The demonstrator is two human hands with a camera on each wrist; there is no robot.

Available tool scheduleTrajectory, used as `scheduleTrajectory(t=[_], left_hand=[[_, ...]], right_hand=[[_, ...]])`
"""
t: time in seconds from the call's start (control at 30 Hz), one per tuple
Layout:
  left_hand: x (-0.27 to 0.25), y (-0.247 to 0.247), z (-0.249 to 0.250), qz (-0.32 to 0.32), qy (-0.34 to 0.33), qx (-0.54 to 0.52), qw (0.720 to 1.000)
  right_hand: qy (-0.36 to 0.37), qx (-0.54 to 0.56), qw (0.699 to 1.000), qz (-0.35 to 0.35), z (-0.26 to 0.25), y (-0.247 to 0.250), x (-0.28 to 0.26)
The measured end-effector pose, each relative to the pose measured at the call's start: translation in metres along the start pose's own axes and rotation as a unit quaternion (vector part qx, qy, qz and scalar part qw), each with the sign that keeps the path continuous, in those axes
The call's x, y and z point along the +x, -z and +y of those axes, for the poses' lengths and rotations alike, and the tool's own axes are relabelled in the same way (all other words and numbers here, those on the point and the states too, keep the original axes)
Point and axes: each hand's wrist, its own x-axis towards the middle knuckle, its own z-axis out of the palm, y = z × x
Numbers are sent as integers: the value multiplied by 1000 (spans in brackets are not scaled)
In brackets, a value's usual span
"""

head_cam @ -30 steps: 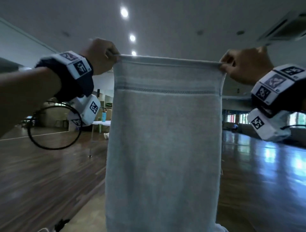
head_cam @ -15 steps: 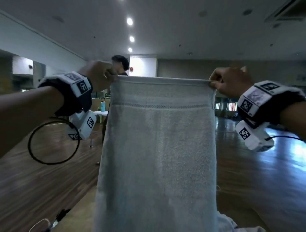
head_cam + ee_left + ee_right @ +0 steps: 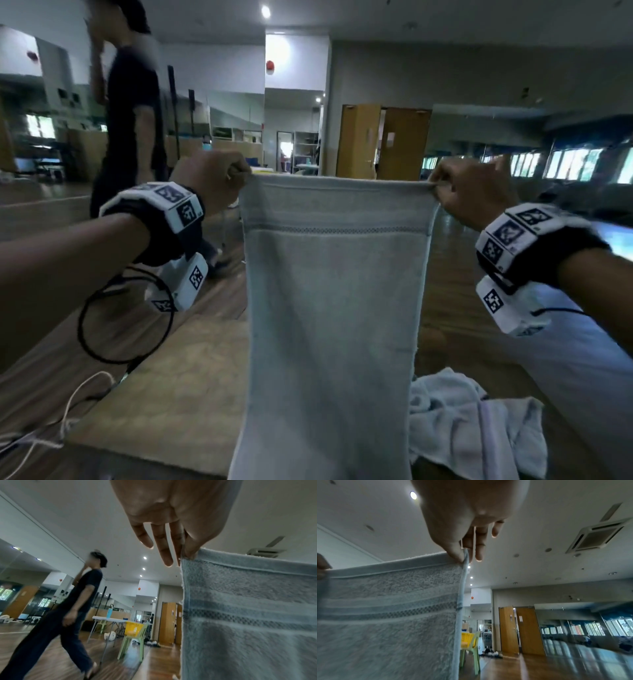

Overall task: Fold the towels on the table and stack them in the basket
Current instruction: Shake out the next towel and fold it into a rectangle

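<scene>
Above the tabletop (image 3: 178, 394), a pale blue towel (image 3: 332, 325) hangs full length, its top corners pinched by the left hand (image 3: 209, 181) and the right hand (image 3: 476, 195), so its folding looks barely begun. Near the tabletop's right edge a crumpled towel (image 3: 472, 421) waits unfolded. Across the wooden-floored hall a yellow basket (image 3: 133, 628) sits on a green chair (image 3: 132, 646), and a person (image 3: 126, 130) walks past.

Grey towel (image 3: 334, 308) hanging unfolded; crumpled towels (image 3: 472, 425) on table (image 3: 178, 394)
</scene>
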Motion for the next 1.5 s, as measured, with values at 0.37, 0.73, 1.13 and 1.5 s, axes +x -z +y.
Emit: scheduleTrajectory(t=[0.37,0.73,1.13,1.5], left_hand=[[-234,-150,-26,-367,-41,65,927],[-316,-192,-28,-465,-71,89,878],[-305,-201,-24,-337,14,31,941],[-343,-198,-46,-337,-105,-18,936]], right_hand=[[117,107,944,-289,2,-132,-258],[194,71,917,-341,-8,-162,-364],[46,95,961,-255,2,-171,-345],[147,168,928,-298,-3,-166,-380]])
